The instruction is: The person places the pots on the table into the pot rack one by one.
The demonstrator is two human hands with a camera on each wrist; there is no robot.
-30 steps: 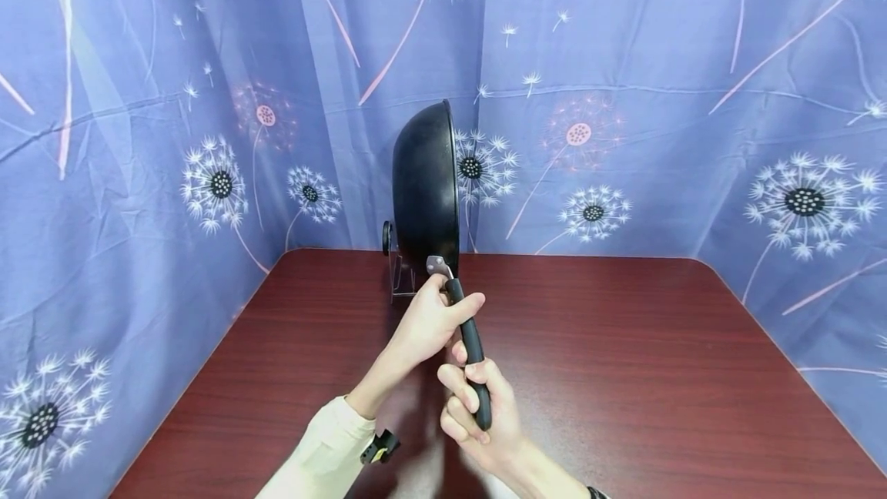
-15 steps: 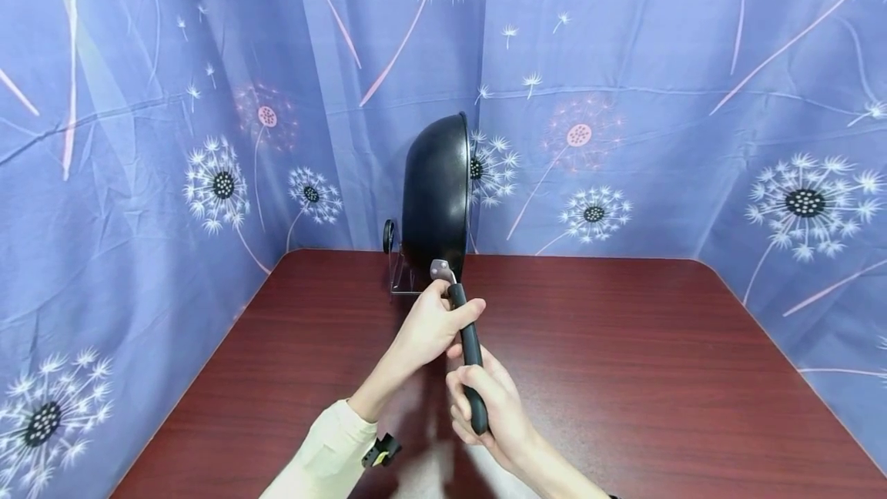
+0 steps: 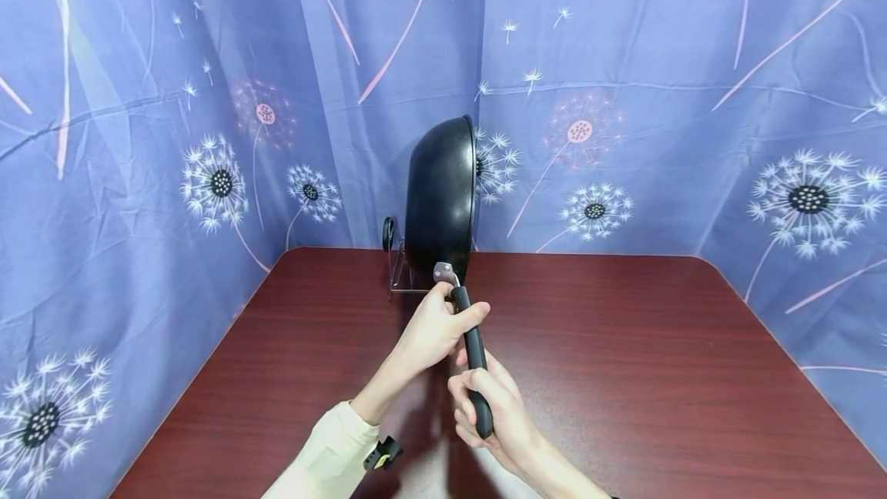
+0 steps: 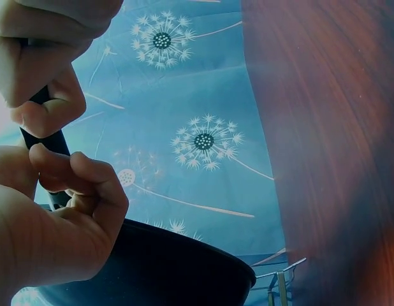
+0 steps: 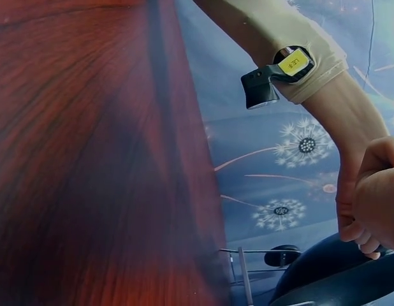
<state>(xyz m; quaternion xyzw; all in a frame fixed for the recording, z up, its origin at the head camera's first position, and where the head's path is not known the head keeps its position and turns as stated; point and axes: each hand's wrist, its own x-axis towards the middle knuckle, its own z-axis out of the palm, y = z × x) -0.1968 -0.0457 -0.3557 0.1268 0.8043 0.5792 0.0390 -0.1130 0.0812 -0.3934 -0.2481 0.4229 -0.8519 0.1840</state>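
A black wok (image 3: 441,199) stands on edge in the air, its rounded outside toward the left and its rim toward the right. A metal bracket joins it to a long black handle (image 3: 475,345). My left hand (image 3: 433,327) grips the handle close to the bracket, thumb laid across the top. Lower down, near the handle's end, the fingers of my right hand (image 3: 495,403) curl round it. In the left wrist view the wok (image 4: 165,271) hangs below the left hand (image 4: 69,229), and the right hand (image 4: 50,57) is above it. The wok's inside is hidden in the head view.
Behind the wok, slightly left, a thin metal wire rack (image 3: 395,279) stands on the red-brown table (image 3: 624,345). A round black piece (image 3: 388,234) shows at the rack's top. Blue curtains (image 3: 624,45) with dandelion prints enclose the table's back and sides.
The wok has shifted a little to the right and down, overlapping less of the rack. My right hand's fingers have changed their hold near the handle's end.
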